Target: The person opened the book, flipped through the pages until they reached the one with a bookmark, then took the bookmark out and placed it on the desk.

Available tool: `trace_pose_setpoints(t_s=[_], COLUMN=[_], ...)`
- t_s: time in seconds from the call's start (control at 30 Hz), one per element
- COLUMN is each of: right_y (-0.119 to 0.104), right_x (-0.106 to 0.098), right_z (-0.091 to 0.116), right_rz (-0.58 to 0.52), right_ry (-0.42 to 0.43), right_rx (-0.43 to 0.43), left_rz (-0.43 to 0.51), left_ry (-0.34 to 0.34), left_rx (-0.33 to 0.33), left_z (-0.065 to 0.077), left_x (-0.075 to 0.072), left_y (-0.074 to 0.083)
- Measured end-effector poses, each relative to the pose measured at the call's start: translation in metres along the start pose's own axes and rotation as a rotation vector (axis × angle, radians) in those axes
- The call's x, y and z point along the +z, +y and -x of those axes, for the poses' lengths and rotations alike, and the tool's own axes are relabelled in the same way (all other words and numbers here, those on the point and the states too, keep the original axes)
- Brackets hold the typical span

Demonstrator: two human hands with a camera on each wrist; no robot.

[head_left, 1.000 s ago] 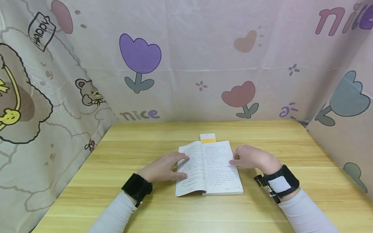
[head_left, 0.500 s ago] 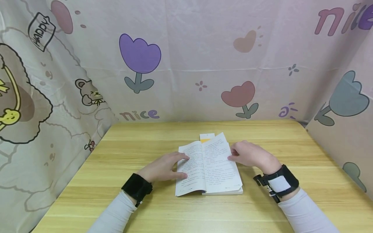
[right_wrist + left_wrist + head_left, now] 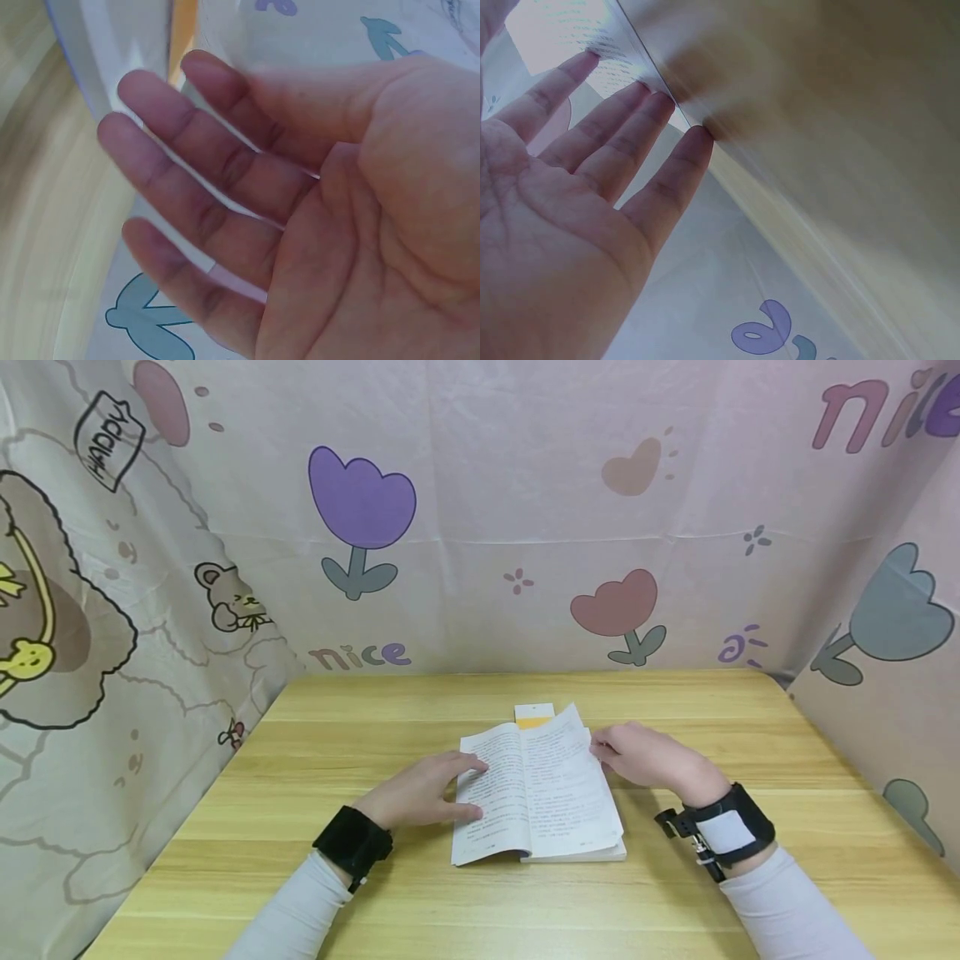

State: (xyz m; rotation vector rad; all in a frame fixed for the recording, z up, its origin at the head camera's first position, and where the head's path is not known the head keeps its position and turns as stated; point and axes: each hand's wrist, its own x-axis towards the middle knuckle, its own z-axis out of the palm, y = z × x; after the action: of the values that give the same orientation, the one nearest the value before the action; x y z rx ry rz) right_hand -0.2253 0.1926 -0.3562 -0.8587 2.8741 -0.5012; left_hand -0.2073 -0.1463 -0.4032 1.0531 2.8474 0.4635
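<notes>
An open book [image 3: 491, 810] lies on the table with printed pages facing up. My left hand [image 3: 423, 789] rests on its left page, fingertips and thumb spread apart. In the left wrist view the fingers of my left hand [image 3: 607, 142] reach to the paper. A right-hand page [image 3: 562, 777] is partly raised, its far corner lifted and bent. My right hand [image 3: 645, 756] is at this page's right edge, fingertips touching it. Slightly bent fingers of my right hand [image 3: 202, 180] show in the right wrist view, close to the white paper; the thumb is mostly hidden.
A white and yellow card [image 3: 534, 714] sticks out beyond the book's far edge, partly covered by the lifted page. The wooden table [image 3: 360, 718] meets a printed cloth backdrop [image 3: 480, 527] at the back and both sides.
The far corner of the right-hand page has risen from flat over the card. My right fingertips have moved slightly up along the edge, and the thumb has left the page's top. The left hand keeps still.
</notes>
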Motion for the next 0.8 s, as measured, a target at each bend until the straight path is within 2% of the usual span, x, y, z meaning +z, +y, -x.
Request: trace_pose_setpoints(t_s=[0.2, 0.57, 0.8], right_y=[-0.001, -0.010, -0.017], right_x=[-0.003, 0.001, 0.006], right_z=[-0.002, -0.006, -0.009], right_rz=[-0.080, -0.076, -0.084], right_ry=[0.000, 0.038, 0.025], right_rx=[-0.045, -0.182, -0.221], left_rz=[0.022, 0.058, 0.071], left_ry=[-0.003, 0.000, 0.024], left_rx=[-0.011, -0.019, 0.004], left_z=[0.001, 0.001, 0.001], left_x=[-0.001, -0.003, -0.004], left_y=[0.000, -0.002, -0.003])
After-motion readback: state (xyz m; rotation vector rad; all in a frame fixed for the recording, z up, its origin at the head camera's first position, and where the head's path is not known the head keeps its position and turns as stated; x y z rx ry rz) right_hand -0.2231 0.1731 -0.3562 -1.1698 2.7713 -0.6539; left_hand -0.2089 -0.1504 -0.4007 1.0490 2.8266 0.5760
